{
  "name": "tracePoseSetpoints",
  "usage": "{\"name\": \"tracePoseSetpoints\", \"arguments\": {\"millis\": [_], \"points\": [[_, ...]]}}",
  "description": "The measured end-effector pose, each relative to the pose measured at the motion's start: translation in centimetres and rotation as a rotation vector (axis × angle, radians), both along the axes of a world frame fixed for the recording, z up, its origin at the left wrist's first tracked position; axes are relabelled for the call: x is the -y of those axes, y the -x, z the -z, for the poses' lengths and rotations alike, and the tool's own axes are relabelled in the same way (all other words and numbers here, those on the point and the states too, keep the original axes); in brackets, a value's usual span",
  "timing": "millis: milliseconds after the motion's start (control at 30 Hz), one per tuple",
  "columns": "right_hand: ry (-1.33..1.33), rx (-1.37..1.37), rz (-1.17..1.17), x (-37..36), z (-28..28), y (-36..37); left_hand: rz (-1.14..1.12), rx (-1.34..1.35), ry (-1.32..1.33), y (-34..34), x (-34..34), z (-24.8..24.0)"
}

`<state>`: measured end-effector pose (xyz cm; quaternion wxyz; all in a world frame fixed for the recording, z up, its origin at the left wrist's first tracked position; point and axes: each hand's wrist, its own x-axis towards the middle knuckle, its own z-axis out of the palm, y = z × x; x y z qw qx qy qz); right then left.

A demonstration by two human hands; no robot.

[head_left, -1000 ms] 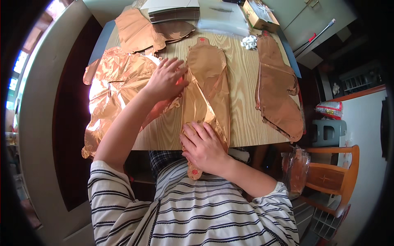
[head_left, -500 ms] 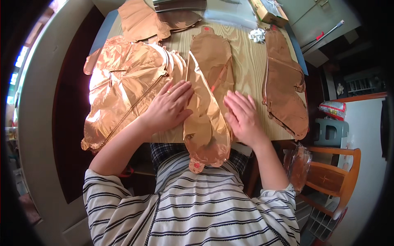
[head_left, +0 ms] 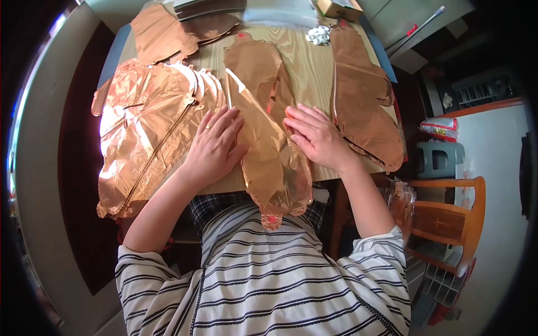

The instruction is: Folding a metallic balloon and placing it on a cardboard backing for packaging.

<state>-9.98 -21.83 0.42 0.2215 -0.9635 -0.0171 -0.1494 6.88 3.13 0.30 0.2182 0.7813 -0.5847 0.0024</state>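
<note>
A flat, folded copper-coloured foil balloon (head_left: 263,137) lies lengthwise in front of me, its near end hanging over the table edge, with a red-marked tab at each end. My left hand (head_left: 216,143) rests along its left edge, fingers stretched out and slightly apart. On the opposite edge, my right hand (head_left: 316,134) lies flat with fingers extended, its tips touching the foil. Neither hand grips anything. Left of my left hand spreads a crinkled, shiny heap of copper foil balloons (head_left: 140,123). Another folded foil balloon (head_left: 364,98) lies at the right side of the table.
Beyond the heap are more flat copper foil pieces (head_left: 159,33). Clear plastic sheets (head_left: 280,14), a cardboard box (head_left: 340,9) and a crumpled white bundle (head_left: 319,35) sit at the far side. A wooden chair (head_left: 448,218) stands right of the table, near a grey stool (head_left: 440,159).
The whole view has shifted, so the table's things sit further left. My right hand has come in onto the balloon's right edge; my left hand stays at its left edge.
</note>
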Motion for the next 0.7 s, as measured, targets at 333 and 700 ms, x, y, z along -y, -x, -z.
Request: {"name": "tracePoseSetpoints", "arguments": {"millis": [333, 700], "points": [[0.029, 0.136, -0.158, -10.8, -2.6, -0.1, 0.009, 0.039, 0.027, -0.4, -0.8, 0.6], [0.095, -0.022, -0.109, -11.8, -1.4, 0.3, -0.001, 0.028, 0.035, -0.5, 0.1, 0.6]]}}
